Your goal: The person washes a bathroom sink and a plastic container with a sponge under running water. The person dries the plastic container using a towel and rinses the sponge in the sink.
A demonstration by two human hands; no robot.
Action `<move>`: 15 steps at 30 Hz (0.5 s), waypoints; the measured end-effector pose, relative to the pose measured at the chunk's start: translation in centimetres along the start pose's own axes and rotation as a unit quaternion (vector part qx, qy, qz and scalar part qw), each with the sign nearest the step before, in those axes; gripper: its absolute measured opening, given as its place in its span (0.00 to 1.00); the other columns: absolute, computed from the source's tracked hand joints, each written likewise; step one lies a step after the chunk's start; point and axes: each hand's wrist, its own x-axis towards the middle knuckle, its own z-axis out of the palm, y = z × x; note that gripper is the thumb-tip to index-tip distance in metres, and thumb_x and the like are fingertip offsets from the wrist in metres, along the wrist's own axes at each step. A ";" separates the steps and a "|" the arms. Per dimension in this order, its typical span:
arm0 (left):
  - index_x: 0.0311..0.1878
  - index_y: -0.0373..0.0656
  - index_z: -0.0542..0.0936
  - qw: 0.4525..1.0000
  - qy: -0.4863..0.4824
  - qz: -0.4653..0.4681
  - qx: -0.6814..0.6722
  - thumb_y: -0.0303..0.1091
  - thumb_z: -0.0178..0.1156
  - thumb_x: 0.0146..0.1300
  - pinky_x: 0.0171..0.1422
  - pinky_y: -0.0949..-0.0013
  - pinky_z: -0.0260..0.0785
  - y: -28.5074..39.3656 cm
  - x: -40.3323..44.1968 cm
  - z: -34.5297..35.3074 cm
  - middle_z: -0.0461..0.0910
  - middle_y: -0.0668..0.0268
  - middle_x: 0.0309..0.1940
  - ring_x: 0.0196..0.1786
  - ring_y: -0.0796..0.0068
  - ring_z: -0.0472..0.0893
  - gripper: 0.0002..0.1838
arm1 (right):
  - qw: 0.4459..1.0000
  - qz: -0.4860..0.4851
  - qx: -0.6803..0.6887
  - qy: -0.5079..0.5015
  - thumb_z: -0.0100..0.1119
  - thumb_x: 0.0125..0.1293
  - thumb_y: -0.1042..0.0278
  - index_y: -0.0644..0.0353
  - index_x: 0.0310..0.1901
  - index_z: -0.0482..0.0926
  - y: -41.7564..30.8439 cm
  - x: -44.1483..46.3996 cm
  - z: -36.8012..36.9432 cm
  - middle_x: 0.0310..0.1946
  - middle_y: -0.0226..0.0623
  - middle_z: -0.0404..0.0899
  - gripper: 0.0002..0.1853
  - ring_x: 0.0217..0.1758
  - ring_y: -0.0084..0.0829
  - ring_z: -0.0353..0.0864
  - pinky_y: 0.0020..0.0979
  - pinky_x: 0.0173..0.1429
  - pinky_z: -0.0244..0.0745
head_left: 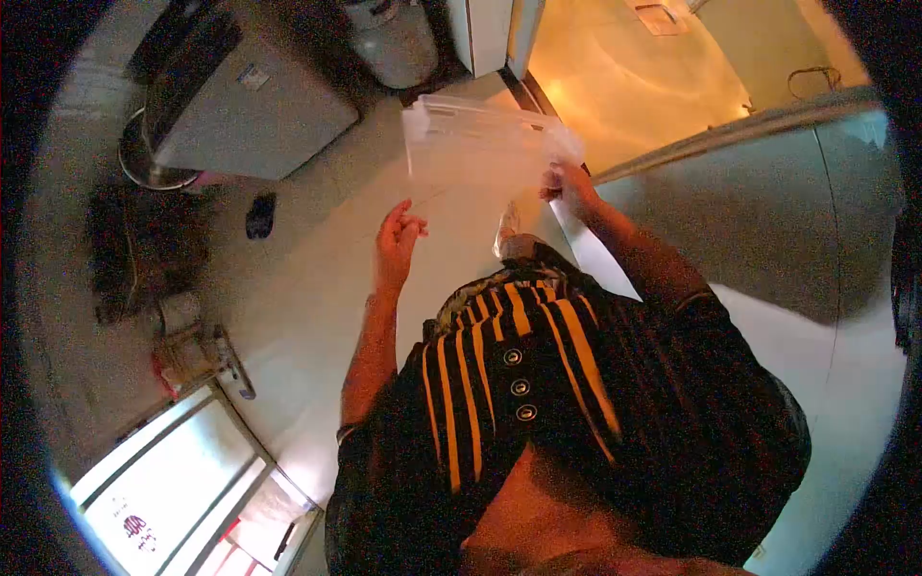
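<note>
Clear plastic box (471, 144): my right hand (570, 189) grips its right corner; my left hand (398, 240), fingers half-curled, hovers apart.

Shows one left hand (397, 238) and one right hand (571, 187), making two in all, with two bare forearms (645, 257). Includes one clear plastic container (480, 144), one striped shirt (569, 394) and three round buttons (521, 387). Counts one foot (509, 228) plus one dark slipper-like shape (260, 216). Adds one dark mat (149, 245), one round metal basin (144, 174), one large box-shaped appliance (259, 115) and one pale bin (394, 48). Has one bright framed panel (178, 466), bearing one dark red mark (134, 526). Gives no sure number for the dim, blurred clutter (187, 357) near the mat.
</note>
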 end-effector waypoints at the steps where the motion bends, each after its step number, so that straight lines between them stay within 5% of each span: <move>1: 0.56 0.35 0.65 0.999 0.007 -0.040 -0.030 0.31 0.50 0.61 0.43 0.73 0.66 0.1 -0.2 -0.1 0.76 0.63 0.33 0.36 0.77 0.75 0.20 | 1.000 0.007 0.005 0.004 0.45 0.59 0.58 0.59 0.40 0.69 0.3 0.7 -0.6 0.25 0.36 0.73 0.14 0.23 0.36 0.74 0.34 0.30 0.73; 9: 0.55 0.37 0.67 0.985 0.093 -0.125 -0.072 0.38 0.49 0.62 0.41 0.74 0.64 1.0 5.6 3.2 0.77 0.64 0.35 0.35 0.77 0.76 0.20 | 0.955 0.108 0.059 0.271 0.39 0.62 0.57 0.69 0.45 0.59 -5.4 11.0 -5.8 0.26 0.49 0.71 0.20 0.24 0.40 0.75 0.35 0.25 0.71; 15: 0.54 0.37 0.67 0.979 0.027 -0.189 -0.075 0.38 0.49 0.62 0.39 0.75 0.64 -0.8 10.1 4.9 0.77 0.65 0.35 0.33 0.77 0.76 0.20 | 0.919 0.176 0.256 0.241 0.34 0.62 0.58 0.76 0.41 0.63 -6.2 15.9 -12.0 0.27 0.53 0.71 0.22 0.23 0.40 0.73 0.31 0.25 0.70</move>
